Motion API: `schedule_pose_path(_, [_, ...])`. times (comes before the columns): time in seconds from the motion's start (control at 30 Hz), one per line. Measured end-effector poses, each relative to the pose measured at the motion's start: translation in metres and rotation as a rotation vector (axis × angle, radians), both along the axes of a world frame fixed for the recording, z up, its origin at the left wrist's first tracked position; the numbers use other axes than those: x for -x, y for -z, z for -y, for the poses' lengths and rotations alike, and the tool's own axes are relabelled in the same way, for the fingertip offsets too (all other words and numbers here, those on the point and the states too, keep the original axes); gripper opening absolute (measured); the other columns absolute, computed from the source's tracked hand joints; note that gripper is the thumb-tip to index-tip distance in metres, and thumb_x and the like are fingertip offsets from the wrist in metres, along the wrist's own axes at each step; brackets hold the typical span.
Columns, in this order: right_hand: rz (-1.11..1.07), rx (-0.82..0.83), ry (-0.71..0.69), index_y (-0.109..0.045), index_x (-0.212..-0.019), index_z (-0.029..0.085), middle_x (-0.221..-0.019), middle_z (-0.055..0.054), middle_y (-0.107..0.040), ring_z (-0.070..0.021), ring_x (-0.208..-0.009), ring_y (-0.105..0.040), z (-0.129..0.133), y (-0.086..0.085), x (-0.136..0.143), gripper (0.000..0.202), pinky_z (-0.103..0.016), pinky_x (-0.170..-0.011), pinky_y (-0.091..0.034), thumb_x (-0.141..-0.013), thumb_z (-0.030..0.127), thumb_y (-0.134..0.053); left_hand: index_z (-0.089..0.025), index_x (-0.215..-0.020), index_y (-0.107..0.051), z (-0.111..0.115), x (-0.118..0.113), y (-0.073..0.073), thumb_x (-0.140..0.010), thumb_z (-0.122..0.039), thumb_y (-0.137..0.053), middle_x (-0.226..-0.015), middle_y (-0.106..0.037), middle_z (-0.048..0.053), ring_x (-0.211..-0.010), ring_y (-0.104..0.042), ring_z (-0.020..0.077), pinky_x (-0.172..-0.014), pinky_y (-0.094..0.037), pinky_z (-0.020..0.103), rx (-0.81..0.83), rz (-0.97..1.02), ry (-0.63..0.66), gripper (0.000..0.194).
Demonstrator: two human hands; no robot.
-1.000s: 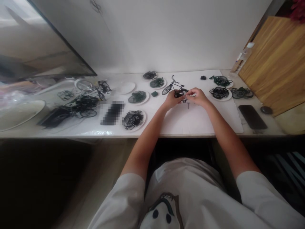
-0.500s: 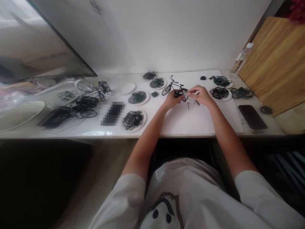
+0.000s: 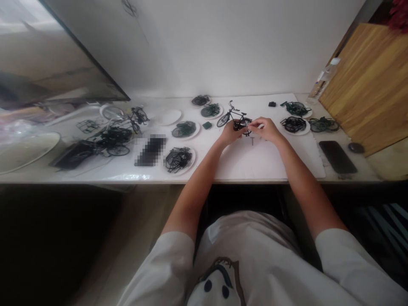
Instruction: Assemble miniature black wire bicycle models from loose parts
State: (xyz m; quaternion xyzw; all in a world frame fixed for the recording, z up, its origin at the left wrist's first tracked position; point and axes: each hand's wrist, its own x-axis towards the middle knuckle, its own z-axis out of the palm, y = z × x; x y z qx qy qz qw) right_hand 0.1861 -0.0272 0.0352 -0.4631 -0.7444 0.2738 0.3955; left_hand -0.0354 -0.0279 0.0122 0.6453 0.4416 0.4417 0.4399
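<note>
The left grip [image 3: 230, 133] holds a small black metal-look model bicycle [image 3: 236, 112] by its rear; beside it, the right grip [image 3: 265, 128] is narrow at the rear wheel, its contents unclear. Such fine fitting seems to call for steadiness.

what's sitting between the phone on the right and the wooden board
A small, round black object lies between the phone and the wooden board, as the head view shows.

**Miniature bicycle [image 3: 235, 114] upright over the white sheet [image 3: 270, 163]**

Dark and thin-framed, with handlebars, saddle and spoked wheels, it faces the sheet's left edge. The left hand [image 3: 230, 133] grips its rear half, partly hiding it; the right hand [image 3: 265, 129] has its fingertips pinched at the rear wheel.
</note>
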Motion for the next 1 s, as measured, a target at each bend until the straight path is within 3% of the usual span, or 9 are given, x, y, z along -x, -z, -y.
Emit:
schedule_pose_path(0.2, [0.008,0.132,0.015,-0.085,-0.098,0.019,-0.098,-0.009,-0.081,-0.0252,-0.094,-0.071,0.0053,-0.0062,-0.0024,0.041,-0.037,-0.086,-0.059,-0.084,0.057,-0.088,-0.013,-0.121,-0.061,0.0005,-0.005,-0.0013,-0.092,-0.023,-0.086,-0.069,-0.069,-0.002,-0.057,-0.062,0.0098,-0.061,-0.048,0.024,0.059,0.025,-0.001,0.04])
schedule_pose_path(0.4, [-0.001,0.105,0.015,-0.085,-0.096,0.019,-0.099,-0.01,-0.082,-0.0273,-0.097,-0.071,0.0016,-0.0025,-0.0037,0.047,-0.04,-0.09,-0.06,-0.081,0.063,-0.087,-0.013,-0.125,-0.06,-0.0021,-0.0062,0.0016,-0.094,-0.025,-0.084,-0.068,-0.069,-0.001,-0.057,-0.063,0.0102,-0.062,-0.047,0.025,0.05,0.024,-0.002,0.041])
schedule_pose_path(0.73, [-0.01,0.094,0.016,-0.085,-0.099,0.018,-0.103,-0.011,-0.081,-0.0266,-0.098,-0.072,0.0017,-0.0021,-0.0034,0.039,-0.04,-0.092,-0.06,-0.084,0.054,-0.084,-0.014,-0.119,-0.061,0.0009,-0.0076,-0.0026,-0.095,-0.022,-0.082,-0.069,-0.068,-0.002,-0.057,-0.062,0.0096,-0.062,-0.048,0.025,0.06,0.048,-0.008,0.033])
schedule_pose_path(1.0, [-0.011,0.066,0.016,-0.083,-0.096,0.02,-0.109,-0.012,-0.079,-0.0292,-0.106,-0.07,0.0015,-0.0024,-0.0037,0.041,-0.042,-0.096,-0.06,-0.083,0.059,-0.084,-0.013,-0.116,-0.062,0.0,-0.0076,-0.0026,-0.094,-0.022,-0.082,-0.069,-0.069,-0.001,-0.059,-0.064,0.01,-0.062,-0.048,0.024,0.048,0.076,0.015,0.031])
